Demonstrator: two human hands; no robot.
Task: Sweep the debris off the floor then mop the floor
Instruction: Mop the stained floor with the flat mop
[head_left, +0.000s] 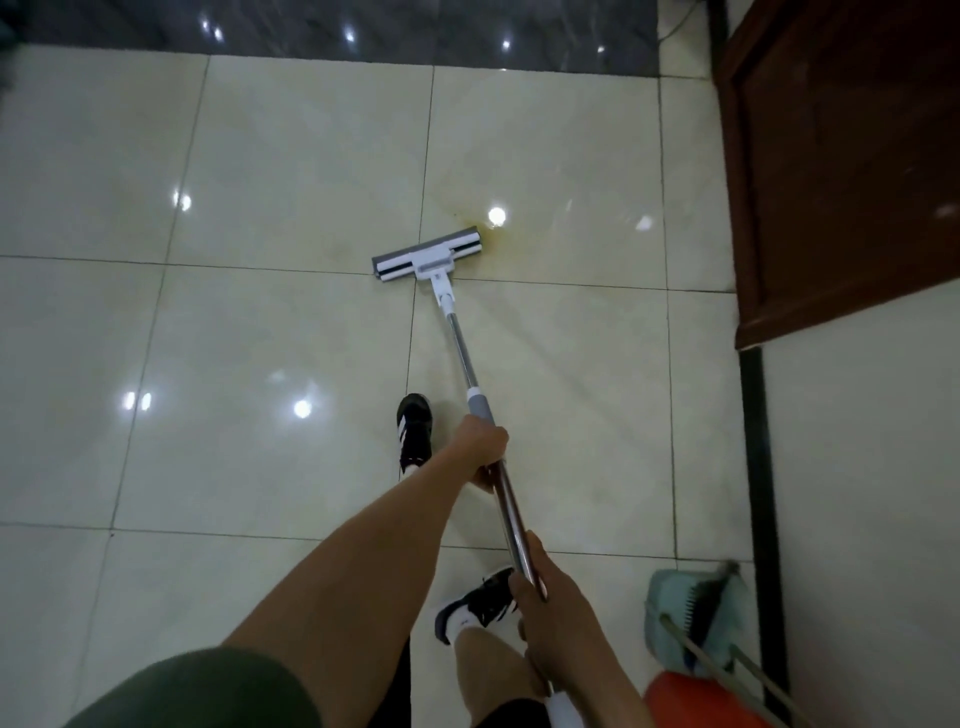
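A flat mop with a white and grey head (427, 254) rests on the cream tiled floor (260, 338), beside a yellowish stain (511, 234). Its metal pole (462, 353) runs back toward me. My left hand (483, 449) grips the pole just below the grey collar. My right hand (545, 597) grips the pole lower down, near my body. My two black and white shoes (414, 431) stand on the tiles under the pole.
A dark wooden door (841, 171) fills the right side, with a black frame post (758, 467) below it. A teal dustpan with a broom (696, 618) and something orange (691, 701) sit at the lower right. Dark tiles (337, 31) border the far edge.
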